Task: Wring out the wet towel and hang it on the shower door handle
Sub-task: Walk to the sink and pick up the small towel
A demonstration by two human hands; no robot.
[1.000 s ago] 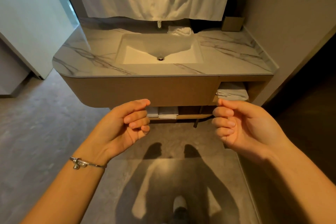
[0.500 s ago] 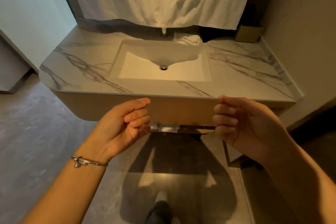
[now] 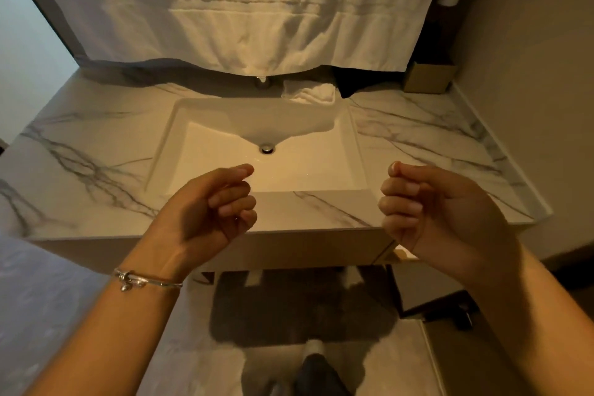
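Observation:
A small white towel (image 3: 309, 92) lies crumpled on the marble counter behind the sink, right of the tap. My left hand (image 3: 210, 207) hovers over the counter's front edge, its fingers loosely curled and holding nothing. My right hand (image 3: 427, 206) hangs at the same height to the right, fingers curled in, also with nothing in it. Both hands are well short of the towel. No shower door handle is in view.
A white rectangular sink (image 3: 257, 151) is set in the marble counter (image 3: 96, 164). A large white cloth (image 3: 238, 6) hangs over the wall behind it, hiding most of the tap (image 3: 262, 80). A small brown box (image 3: 429, 77) sits at the back right, by the wall.
I have come closer to the vanity, so the sink now lies just beyond my hands. The hands keep the same curled pose and spacing.

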